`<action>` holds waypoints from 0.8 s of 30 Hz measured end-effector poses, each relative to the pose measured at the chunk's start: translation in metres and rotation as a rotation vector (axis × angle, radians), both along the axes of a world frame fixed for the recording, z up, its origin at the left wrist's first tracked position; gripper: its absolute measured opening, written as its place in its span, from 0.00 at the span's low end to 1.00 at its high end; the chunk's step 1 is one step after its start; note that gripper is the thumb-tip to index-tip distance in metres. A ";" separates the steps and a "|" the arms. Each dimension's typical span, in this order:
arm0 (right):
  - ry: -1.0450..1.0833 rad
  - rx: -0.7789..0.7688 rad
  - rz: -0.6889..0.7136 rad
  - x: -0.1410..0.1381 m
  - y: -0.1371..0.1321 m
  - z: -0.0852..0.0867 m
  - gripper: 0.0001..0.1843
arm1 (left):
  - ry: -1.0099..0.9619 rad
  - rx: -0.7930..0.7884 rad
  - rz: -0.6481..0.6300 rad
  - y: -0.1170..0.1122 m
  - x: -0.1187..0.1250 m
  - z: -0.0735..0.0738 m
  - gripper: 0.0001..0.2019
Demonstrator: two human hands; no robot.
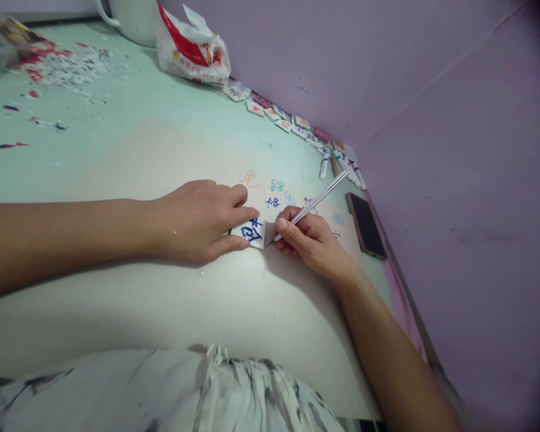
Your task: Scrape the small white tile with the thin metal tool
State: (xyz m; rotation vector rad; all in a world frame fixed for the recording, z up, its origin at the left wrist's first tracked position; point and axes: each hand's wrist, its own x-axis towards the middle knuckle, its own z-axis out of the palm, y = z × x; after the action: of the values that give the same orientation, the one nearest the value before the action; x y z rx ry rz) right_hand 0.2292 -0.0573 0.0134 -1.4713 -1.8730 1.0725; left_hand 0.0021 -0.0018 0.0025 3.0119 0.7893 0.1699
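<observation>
A small white block point(252, 233) with blue handwritten characters lies flat on the table. My left hand point(207, 222) holds it down, with the thumb on its near edge and the fingers along its far edge. In my right hand point(308, 237) is a slim silver craft knife point(326, 195), gripped like a pen. Its thin tip points down at the block's right side; whether it touches the block I cannot tell. Blue, orange and purple characters are written on the tabletop point(234, 300) just beyond my hands.
A dark phone point(366, 225) lies to the right. Along the purple wall point(432, 180) sit several carved blocks point(284, 125) and markers point(346, 167). Farther back are a tissue pack point(193, 54), a white mug point(135, 21), red and white shavings point(72, 69) and a plastic bag point(0, 42).
</observation>
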 end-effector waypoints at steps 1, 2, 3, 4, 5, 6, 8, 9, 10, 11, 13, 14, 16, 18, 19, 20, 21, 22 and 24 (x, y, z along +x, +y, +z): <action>0.000 -0.001 -0.001 0.000 0.000 0.000 0.31 | 0.004 -0.001 0.001 0.000 0.000 0.000 0.24; 0.002 0.000 -0.001 0.000 0.000 0.000 0.30 | 0.007 -0.002 0.001 0.000 0.000 0.000 0.24; 0.003 0.000 -0.001 0.000 0.000 0.000 0.30 | 0.008 -0.001 0.002 -0.001 0.000 0.001 0.24; 0.004 0.001 -0.001 0.000 0.000 0.000 0.30 | 0.007 0.000 0.003 -0.001 0.000 0.001 0.24; 0.003 -0.001 -0.001 0.000 0.000 0.000 0.30 | 0.004 0.002 0.002 -0.001 0.000 0.001 0.24; 0.002 -0.002 -0.001 0.000 0.000 0.000 0.30 | 0.001 0.003 0.002 -0.001 0.000 0.001 0.24; 0.000 -0.003 0.000 0.000 0.000 0.000 0.31 | 0.001 0.004 0.005 -0.001 0.000 0.000 0.24; 0.000 -0.002 0.001 0.001 0.000 0.000 0.31 | 0.003 0.004 0.006 -0.001 0.001 0.000 0.24; 0.001 -0.001 0.002 0.001 0.000 -0.001 0.31 | 0.005 0.004 0.007 -0.001 0.001 0.000 0.24; 0.002 0.002 0.005 0.001 0.000 -0.001 0.31 | 0.006 0.004 0.007 0.000 0.001 0.000 0.23; 0.002 0.006 0.008 0.001 0.000 -0.001 0.30 | 0.002 0.002 0.005 0.000 0.001 0.000 0.23; 0.002 0.007 0.007 0.001 0.000 -0.001 0.30 | 0.000 -0.001 0.003 0.000 0.001 0.000 0.24; 0.002 0.006 0.006 0.001 0.000 0.000 0.31 | -0.003 -0.011 0.005 0.000 0.001 0.000 0.24; 0.005 0.005 0.006 0.001 0.000 0.000 0.31 | -0.001 -0.016 0.009 0.000 0.000 0.000 0.24; 0.007 0.003 0.006 0.001 0.000 0.000 0.30 | 0.002 -0.016 0.011 0.000 0.000 0.000 0.24; 0.011 0.001 0.005 0.001 0.000 0.000 0.30 | 0.004 -0.014 0.013 0.000 0.000 0.000 0.24; 0.013 -0.001 0.004 0.001 0.000 0.000 0.30 | 0.006 -0.012 0.013 -0.001 0.000 0.000 0.24; 0.013 -0.002 0.002 0.001 0.000 -0.001 0.30 | 0.006 -0.012 0.010 -0.001 0.000 0.000 0.24; 0.010 -0.004 0.001 0.001 0.000 -0.001 0.29 | -0.002 -0.016 0.006 0.000 0.000 0.000 0.24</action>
State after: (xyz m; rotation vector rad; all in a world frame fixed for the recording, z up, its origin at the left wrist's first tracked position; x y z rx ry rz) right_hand 0.2306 -0.0572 0.0123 -1.4643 -1.8657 1.0829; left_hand 0.0018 -0.0023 0.0026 2.9946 0.7965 0.1657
